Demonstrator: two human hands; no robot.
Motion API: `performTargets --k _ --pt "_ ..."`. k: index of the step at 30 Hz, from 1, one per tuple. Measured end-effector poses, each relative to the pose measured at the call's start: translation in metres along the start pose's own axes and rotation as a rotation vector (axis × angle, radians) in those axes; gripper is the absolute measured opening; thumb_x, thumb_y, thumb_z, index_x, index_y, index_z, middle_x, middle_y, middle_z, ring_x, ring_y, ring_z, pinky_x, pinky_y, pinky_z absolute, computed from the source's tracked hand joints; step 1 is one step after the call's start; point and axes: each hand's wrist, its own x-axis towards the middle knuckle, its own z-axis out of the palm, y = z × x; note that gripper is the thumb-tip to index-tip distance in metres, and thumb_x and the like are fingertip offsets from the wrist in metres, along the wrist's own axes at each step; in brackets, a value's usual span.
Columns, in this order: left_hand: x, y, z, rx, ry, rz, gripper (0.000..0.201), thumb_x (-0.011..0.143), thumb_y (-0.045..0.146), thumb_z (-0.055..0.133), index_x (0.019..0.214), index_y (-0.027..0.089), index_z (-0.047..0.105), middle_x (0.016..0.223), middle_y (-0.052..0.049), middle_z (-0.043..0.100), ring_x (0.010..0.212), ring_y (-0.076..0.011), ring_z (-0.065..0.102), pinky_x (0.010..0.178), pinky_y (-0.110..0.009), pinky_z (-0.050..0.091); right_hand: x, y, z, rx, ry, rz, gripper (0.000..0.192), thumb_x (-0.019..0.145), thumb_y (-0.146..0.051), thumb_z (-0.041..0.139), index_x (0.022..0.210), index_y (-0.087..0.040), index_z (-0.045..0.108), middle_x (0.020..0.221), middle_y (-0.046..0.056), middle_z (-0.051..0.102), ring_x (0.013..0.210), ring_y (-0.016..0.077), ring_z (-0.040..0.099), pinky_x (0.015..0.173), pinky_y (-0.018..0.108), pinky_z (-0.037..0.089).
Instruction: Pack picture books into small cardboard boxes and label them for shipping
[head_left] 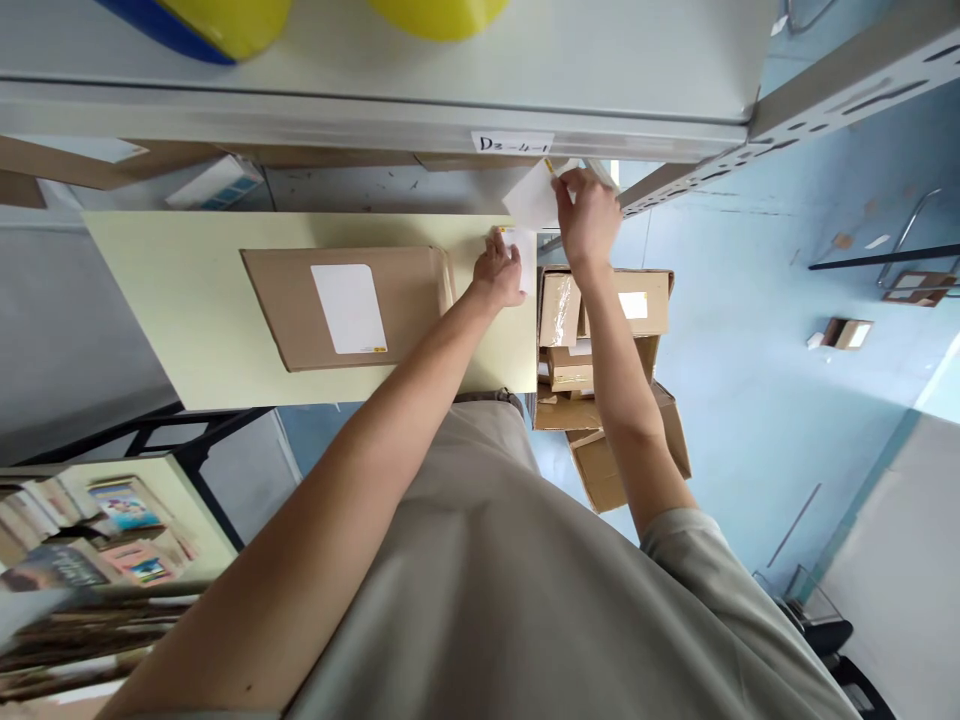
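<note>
Both hands work at the bench [150, 300] far-right corner, past the flat box [300, 320]. Right hand [589, 215] pinches a white label sheet [534, 195], lifted. Left hand [499, 275] presses fingers down on backing paper [527, 255] just below it.

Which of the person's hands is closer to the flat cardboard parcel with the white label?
The left hand. It rests at the right edge of the cardboard parcel on the pale table. The right hand is farther off, raised near the shelf, holding a white paper.
</note>
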Motion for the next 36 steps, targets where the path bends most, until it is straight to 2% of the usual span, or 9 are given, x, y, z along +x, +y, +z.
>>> performTargets --k 5,7,9,12,14,18,21,24,36 --pt "-0.002 0.012 -0.007 -0.038 -0.033 -0.035 0.150 0.084 0.070 0.097 0.196 0.012 0.017 0.204 -0.026 -0.010 0.189 -0.0569 -0.004 0.153 -0.068 0.015 -0.037 0.010 -0.006 0.205 0.160 -0.060 0.040 0.131 -0.054 0.047 0.128 -0.024 0.073 0.139 0.013 0.078 0.128 0.0281 0.074 0.116 0.046 0.059" --pt "-0.011 0.015 -0.011 -0.096 0.003 -0.037 0.139 0.087 0.060 0.096 0.195 0.013 0.023 0.205 -0.024 -0.007 0.190 -0.0544 -0.009 0.154 -0.068 0.011 -0.062 0.010 -0.007 0.283 0.180 -0.114 0.050 0.128 -0.064 0.046 0.123 -0.024 0.074 0.130 0.013 0.079 0.123 0.0313 0.079 0.111 0.051 0.064" --pt "-0.029 0.012 -0.014 -0.214 0.075 -0.007 0.127 0.090 0.049 0.095 0.193 0.014 0.030 0.205 -0.024 -0.001 0.191 -0.0519 -0.004 0.153 -0.067 0.018 -0.089 0.010 -0.010 0.397 0.190 -0.131 0.053 0.123 -0.072 0.052 0.116 -0.025 0.076 0.119 0.011 0.080 0.114 0.0301 0.082 0.106 0.051 0.069" --pt "-0.080 -0.009 -0.017 -0.553 0.161 0.103 0.096 0.096 0.039 0.088 0.181 0.016 0.049 0.197 -0.028 0.034 0.180 -0.0464 0.044 0.140 -0.061 0.050 -0.125 0.013 -0.022 0.629 0.176 -0.064 0.057 0.115 -0.080 0.060 0.108 -0.027 0.077 0.102 0.006 0.077 0.101 0.0238 0.081 0.095 0.044 0.074" --pt "-0.127 -0.030 -0.017 -0.844 0.147 0.181 0.068 0.100 0.038 0.081 0.162 0.017 0.066 0.175 -0.027 0.066 0.147 -0.0387 0.077 0.116 -0.054 0.069 -0.144 0.016 -0.031 0.753 0.101 0.000 0.059 0.110 -0.084 0.066 0.101 -0.027 0.076 0.091 0.003 0.071 0.087 0.0194 0.076 0.083 0.038 0.076" --pt "-0.220 -0.070 -0.015 -1.166 0.190 0.211 0.040 0.091 0.045 0.085 0.120 0.018 0.080 0.132 -0.020 0.089 0.098 -0.0265 0.086 0.075 -0.036 0.069 -0.171 0.014 -0.033 0.864 -0.083 0.058 0.063 0.097 -0.090 0.079 0.088 -0.028 0.071 0.075 -0.003 0.056 0.068 0.0147 0.063 0.067 0.032 0.075" --pt "-0.262 -0.090 -0.012 -1.233 0.244 0.194 0.035 0.086 0.050 0.085 0.102 0.019 0.081 0.110 -0.016 0.091 0.077 -0.0216 0.081 0.057 -0.030 0.059 -0.186 0.001 -0.024 0.884 -0.157 0.027 0.067 0.091 -0.094 0.083 0.085 -0.029 0.068 0.073 -0.004 0.051 0.065 0.0150 0.061 0.063 0.033 0.075" --pt "-0.281 -0.109 -0.009 -1.222 0.278 0.206 0.034 0.086 0.054 0.085 0.093 0.021 0.081 0.097 -0.013 0.089 0.070 -0.0208 0.079 0.051 -0.029 0.055 -0.200 -0.019 -0.015 0.853 -0.210 -0.029 0.067 0.090 -0.095 0.082 0.086 -0.030 0.069 0.074 -0.003 0.052 0.067 0.0161 0.062 0.062 0.033 0.076" --pt "-0.328 -0.215 -0.005 -1.178 0.318 0.269 0.021 0.093 0.041 0.087 0.092 0.020 0.081 0.088 -0.009 0.084 0.074 -0.0225 0.082 0.057 -0.032 0.065 -0.249 -0.113 0.026 0.707 -0.231 -0.086 0.061 0.098 -0.087 0.083 0.090 -0.027 0.075 0.080 0.000 0.064 0.081 0.0186 0.074 0.081 0.042 0.080"
